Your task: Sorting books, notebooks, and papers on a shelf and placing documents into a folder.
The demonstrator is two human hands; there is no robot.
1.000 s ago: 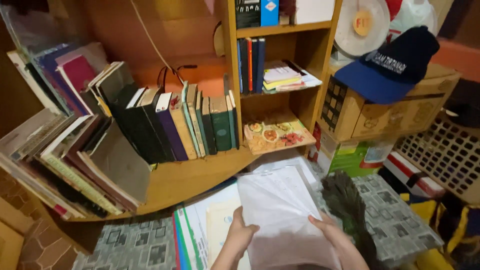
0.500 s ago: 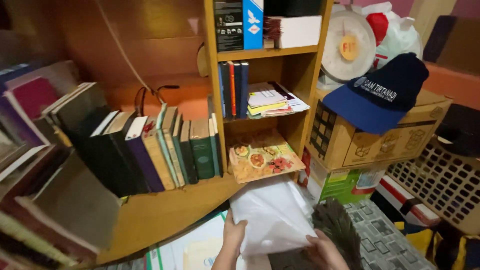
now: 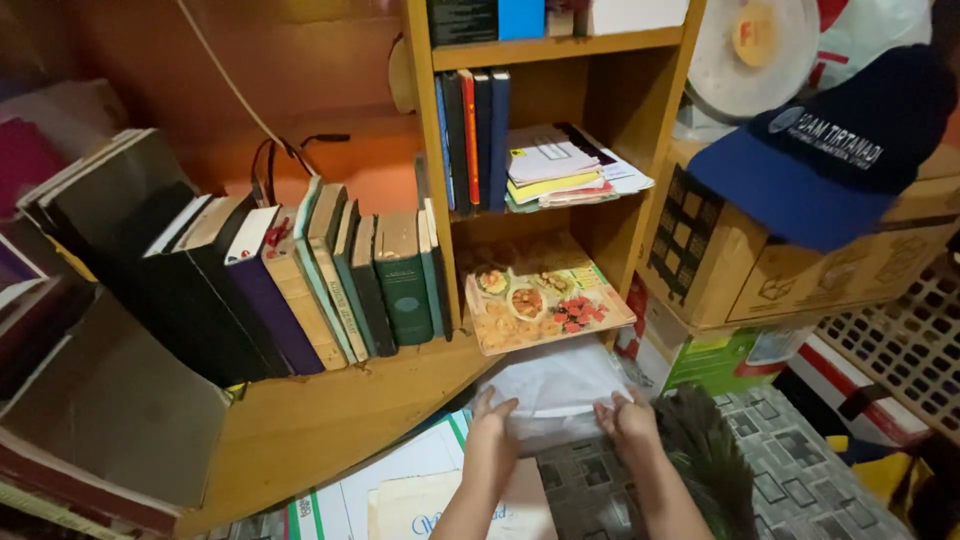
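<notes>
Both my hands press on a bundle of white papers in a clear plastic sleeve [image 3: 555, 385] that lies low, under the bottom shelf of the wooden bookcase [image 3: 440, 180]. My left hand [image 3: 492, 430] grips its left edge and my right hand [image 3: 628, 420] grips its right edge. The far end of the bundle is tucked beneath a colourful food-picture booklet [image 3: 540, 300] that sticks out from the shelf above. A dark feather duster [image 3: 705, 450] lies just right of my right hand.
A row of upright books [image 3: 330, 280] stands on the curved wooden shelf [image 3: 320, 410] at left, with leaning books [image 3: 90, 230] beyond. Cardboard boxes [image 3: 780, 270] with a blue cap [image 3: 830, 150] stand right. Folders and papers [image 3: 420, 495] lie on the patterned floor mat [image 3: 810, 470].
The plastic-sleeved papers have gone forward and down, from lifted in front of me to pushed under the bottom shelf. Both hands moved forward with them, and the view moved closer.
</notes>
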